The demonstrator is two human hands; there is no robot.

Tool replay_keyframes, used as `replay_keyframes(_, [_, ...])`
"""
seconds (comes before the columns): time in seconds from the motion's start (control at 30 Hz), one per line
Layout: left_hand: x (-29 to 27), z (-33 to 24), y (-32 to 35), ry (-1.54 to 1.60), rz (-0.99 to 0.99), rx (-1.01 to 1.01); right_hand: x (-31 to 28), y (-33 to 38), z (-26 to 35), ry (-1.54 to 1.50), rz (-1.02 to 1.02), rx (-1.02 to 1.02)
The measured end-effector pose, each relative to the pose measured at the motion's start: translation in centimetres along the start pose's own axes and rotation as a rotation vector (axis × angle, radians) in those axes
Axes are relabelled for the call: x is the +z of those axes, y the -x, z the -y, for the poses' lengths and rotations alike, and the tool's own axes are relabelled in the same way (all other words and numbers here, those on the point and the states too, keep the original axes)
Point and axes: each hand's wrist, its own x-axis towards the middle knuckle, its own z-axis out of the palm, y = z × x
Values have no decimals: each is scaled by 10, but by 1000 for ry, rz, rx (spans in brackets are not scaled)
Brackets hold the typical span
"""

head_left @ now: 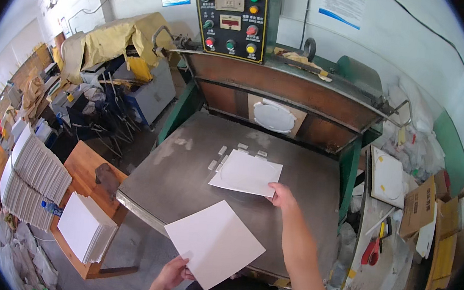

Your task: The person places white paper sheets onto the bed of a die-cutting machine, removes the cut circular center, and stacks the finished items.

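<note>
My left hand (pixel 174 273) grips a blank white square cardboard sheet (pixel 215 243) by its near left corner, tilted in front of the press. Pinched at its right corner by my right hand (pixel 281 195) is a second white sheet (pixel 246 171), marked with a faint rounded outline. That sheet lies over the grey metal bed (pixel 309 207), beside several small pale stop blocks (pixel 222 151). Behind, on the raised platen (pixel 222 100) of the press, a board carries a white oval die (pixel 274 116).
A control panel (pixel 230 15) with coloured buttons rises above the press. On my left, a wooden table (pixel 84 162) bears a stack of white sheets (pixel 86 226), near taller stacks (pixel 36 177). To the right, red-handled scissors (pixel 370 251) lie on a side bench beside cardboard boxes (pixel 419 211).
</note>
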Motion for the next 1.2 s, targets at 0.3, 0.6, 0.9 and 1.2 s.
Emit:
replay_keyframes(0.3, [120,-1,-209,8,-33,136,-121,161,40,-217,-58,-503])
replay_keyframes(0.6, [98,-11,-278,-67,21,-48,-187,315,-71,-320,-404,-587])
replay_keyframes(0.9, [217,17,-331,-1884,-209,850,-142,405,-113,176,-814,-501])
replay_keyframes(1.2, [189,10,-358,-1871,-188,910,-65,472,-133,-191,-828,-716])
